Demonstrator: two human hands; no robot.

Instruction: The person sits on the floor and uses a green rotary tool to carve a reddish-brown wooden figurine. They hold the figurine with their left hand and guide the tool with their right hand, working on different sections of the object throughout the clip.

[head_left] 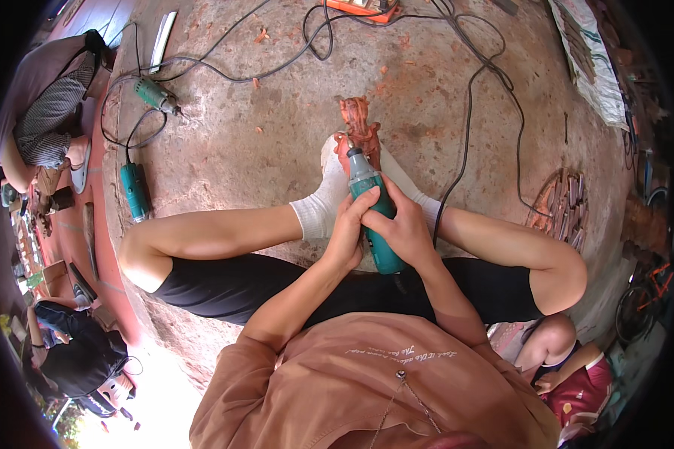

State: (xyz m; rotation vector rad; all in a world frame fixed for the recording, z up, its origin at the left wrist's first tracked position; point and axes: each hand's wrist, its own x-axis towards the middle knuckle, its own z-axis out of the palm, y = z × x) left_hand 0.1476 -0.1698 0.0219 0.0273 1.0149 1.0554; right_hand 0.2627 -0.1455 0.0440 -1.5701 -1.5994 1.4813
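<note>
Both hands are wrapped round a green and grey die grinder (384,251), which points away from me. My left hand (349,228) grips its left side, the thumb lying across the grey collar. On the other side my right hand (407,230) closes round the body, its thumb crossing toward the left one. The grinder's bit meets or nearly touches a reddish-brown wood carving (358,123); exact contact is too small to tell. My feet, in white socks (323,196), hold the carving between them on the stone floor (232,157).
Two more green power tools (156,96) (134,192) lie at the left. Black cables (277,66) loop across the floor. A heap of chisels (571,198) lies right, an orange case (363,7) far ahead, a white sack (595,71) far right. Other people (45,112) sit at both sides.
</note>
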